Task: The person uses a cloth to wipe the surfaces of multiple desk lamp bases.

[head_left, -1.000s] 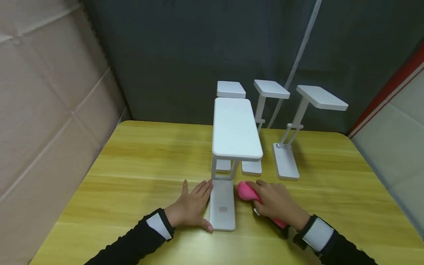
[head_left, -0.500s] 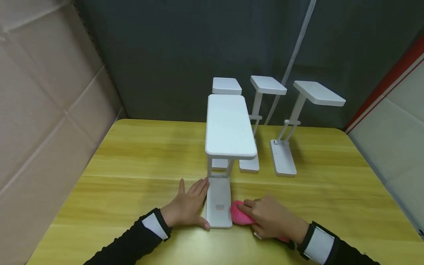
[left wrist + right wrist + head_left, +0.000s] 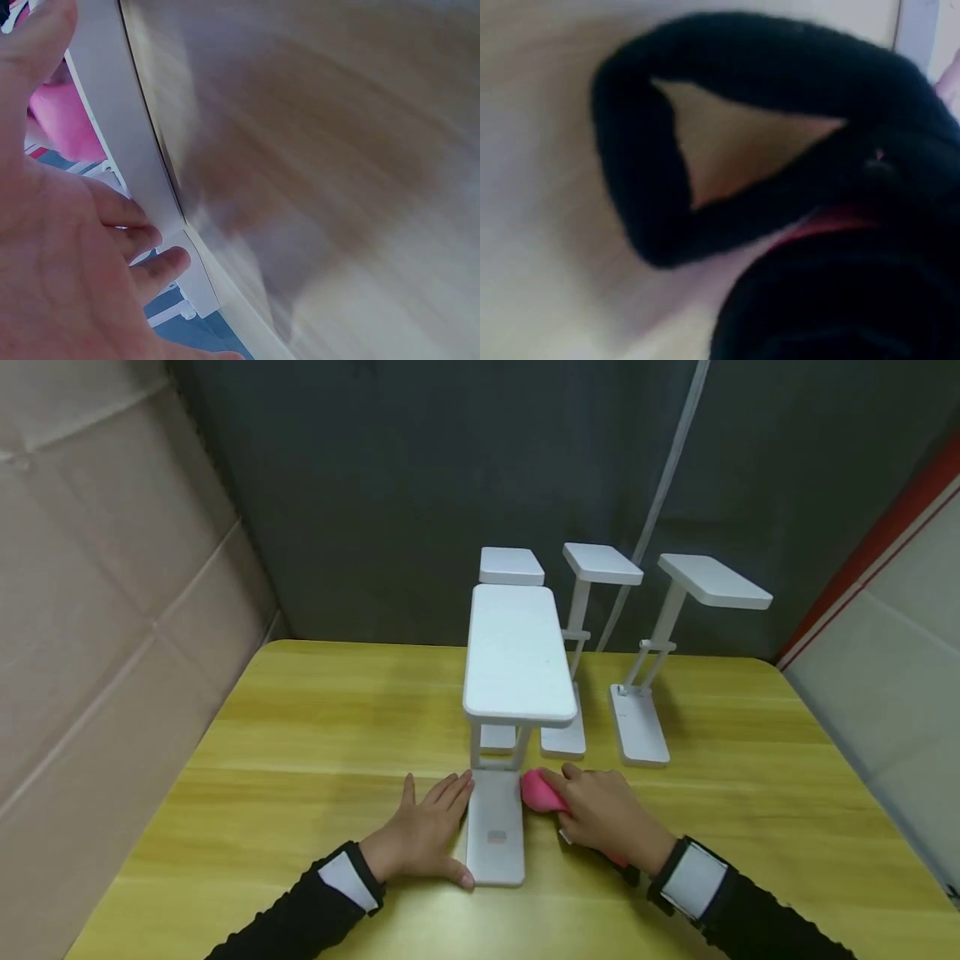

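Note:
A white folding stand (image 3: 517,652) with a broad flat top stands in front of me, its long base lying on the table. My left hand (image 3: 423,839) lies spread along the left side of that base, fingertips and thumb right at its edge. My right hand (image 3: 611,814) grips a pink round-headed object (image 3: 542,791) whose head is close against the base's right edge. In the right wrist view a black loop (image 3: 727,52) hangs by the object's dark end. The left wrist view has the base's pale edge (image 3: 124,97) beside my fingers. My palm hides the pink object's middle.
Behind the near stand are three more white stands: one partly hidden directly behind it (image 3: 512,564), one in the middle (image 3: 602,564), and one at the right (image 3: 641,727). A dark panel (image 3: 375,510) rises along the back of the wooden table (image 3: 322,710).
My right hand slides the pink object toward me along the base's right edge, then back away to the upper part. My left hand keeps its place at the base.

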### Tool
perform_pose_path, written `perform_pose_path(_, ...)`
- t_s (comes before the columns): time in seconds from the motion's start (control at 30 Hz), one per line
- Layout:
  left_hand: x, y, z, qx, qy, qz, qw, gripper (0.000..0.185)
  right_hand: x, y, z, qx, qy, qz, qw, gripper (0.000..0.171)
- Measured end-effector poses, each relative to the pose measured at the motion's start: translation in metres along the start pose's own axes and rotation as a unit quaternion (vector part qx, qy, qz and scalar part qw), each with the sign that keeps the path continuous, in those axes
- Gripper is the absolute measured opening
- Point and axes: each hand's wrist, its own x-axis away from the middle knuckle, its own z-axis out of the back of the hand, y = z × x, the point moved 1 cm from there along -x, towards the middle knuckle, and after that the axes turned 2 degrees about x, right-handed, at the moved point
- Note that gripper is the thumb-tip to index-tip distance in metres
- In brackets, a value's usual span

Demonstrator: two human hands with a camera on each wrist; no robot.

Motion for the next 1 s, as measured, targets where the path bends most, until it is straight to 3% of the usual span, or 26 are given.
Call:
perform_pose_path(0.2,0.003,0.004,-0.003,-0.013,0.001,0.000,0.9999,0.123,-0.004,-0.012,-0.009,0.034,0.015,0.012,0.999,0.043)
perform_pose_path(0.37,0.004,0.005,0.001,-0.017,0.008,0.004,0.9998,0.122,0.014,-0.015,-0.001,0.018,0.007,0.086,0.996,0.048)
perform_pose_path(0.57,0.001,0.005,0.005,-0.016,0.007,0.002,0.9999,0.122,0.043,-0.018,0.006,-0.011,-0.015,0.171,0.985,0.053)
perform_pose_path(0.7,-0.001,0.003,0.005,-0.010,-0.004,0.003,0.9999,0.122,0.051,-0.025,0.015,-0.009,-0.027,0.221,0.975,0.052)
perform_pose_path(0.87,-0.006,-0.001,0.007,-0.016,-0.026,0.018,0.9994,0.111,0.041,-0.054,0.025,0.007,-0.025,0.285,0.958,0.040)
perform_pose_path(1.0,-0.012,0.000,0.008,-0.041,-0.016,0.031,0.9986,0.098,0.023,-0.086,0.015,0.061,0.015,0.306,0.950,0.051)
